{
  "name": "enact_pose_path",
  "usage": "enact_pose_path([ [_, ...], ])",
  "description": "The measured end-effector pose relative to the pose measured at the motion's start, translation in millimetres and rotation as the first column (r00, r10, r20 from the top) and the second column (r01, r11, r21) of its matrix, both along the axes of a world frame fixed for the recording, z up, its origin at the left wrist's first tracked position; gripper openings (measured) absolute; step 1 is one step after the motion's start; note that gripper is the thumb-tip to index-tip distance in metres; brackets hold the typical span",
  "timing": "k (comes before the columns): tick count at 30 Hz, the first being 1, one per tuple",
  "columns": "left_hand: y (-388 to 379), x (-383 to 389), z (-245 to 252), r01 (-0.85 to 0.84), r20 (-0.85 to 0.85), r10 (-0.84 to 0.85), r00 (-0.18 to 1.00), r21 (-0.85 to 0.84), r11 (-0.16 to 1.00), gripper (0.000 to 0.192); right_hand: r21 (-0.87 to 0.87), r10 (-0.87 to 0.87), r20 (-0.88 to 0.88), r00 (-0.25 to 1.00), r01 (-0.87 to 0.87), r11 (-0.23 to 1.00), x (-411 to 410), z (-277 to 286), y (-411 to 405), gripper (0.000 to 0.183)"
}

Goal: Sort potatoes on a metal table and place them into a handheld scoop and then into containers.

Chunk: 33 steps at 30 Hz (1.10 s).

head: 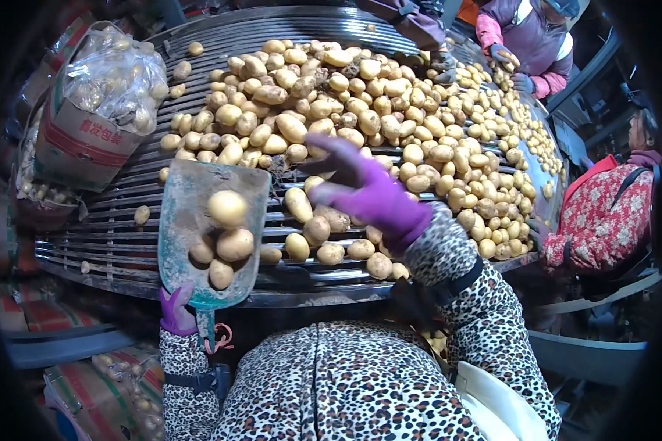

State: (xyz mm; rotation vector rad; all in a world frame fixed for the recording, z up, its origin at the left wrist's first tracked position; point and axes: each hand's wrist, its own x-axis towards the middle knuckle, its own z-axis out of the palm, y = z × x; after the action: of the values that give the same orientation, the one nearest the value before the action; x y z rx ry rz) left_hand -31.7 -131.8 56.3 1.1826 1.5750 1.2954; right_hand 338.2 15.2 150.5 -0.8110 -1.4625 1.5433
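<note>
My left hand (177, 310), in a purple glove, grips a worn green scoop (182, 193) by its lower left edge, beside the handle with a pink cord. Several potatoes (235, 245) lie in the pan. A blurred potato (227, 208) is just above them; whether it touches the pan I cannot tell. My right hand (364, 190), also gloved in purple, hovers over the near side of the potato heap (309, 105). Its fingers are spread and pointing left, with nothing visible between them. Beneath it, loose potatoes rest on the slatted metal table (138, 193).
At left stands a cardboard box (83, 143) of potatoes under clear plastic. Another box (105, 391) sits low at left. Across the table are a person's gloved hand (444, 66) and another person (529, 44) holding potatoes. A person in red floral clothing (607, 209) is at right.
</note>
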Motion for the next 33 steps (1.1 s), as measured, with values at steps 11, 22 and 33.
enact_pose_path([
  [11,-2.8,-5.0,-8.8,-0.144,0.079,0.149,0.986,-0.074,0.987,0.033,0.426,-0.317,0.899,0.304,-0.429,0.797,12.2,-72.5,-18.5,0.04],
  [22,-3.1,3.6,-1.1,-0.183,0.197,0.205,0.959,-0.126,0.975,0.045,-0.271,0.085,0.104,0.991,-0.054,0.961,19.2,-82.4,3.1,0.053],
  [33,1.1,-16.5,-9.2,-0.046,0.178,0.063,0.982,-0.099,0.994,0.046,-0.632,-0.1,-0.644,0.759,-0.453,0.628,51.5,-80.5,-23.3,0.066],
])
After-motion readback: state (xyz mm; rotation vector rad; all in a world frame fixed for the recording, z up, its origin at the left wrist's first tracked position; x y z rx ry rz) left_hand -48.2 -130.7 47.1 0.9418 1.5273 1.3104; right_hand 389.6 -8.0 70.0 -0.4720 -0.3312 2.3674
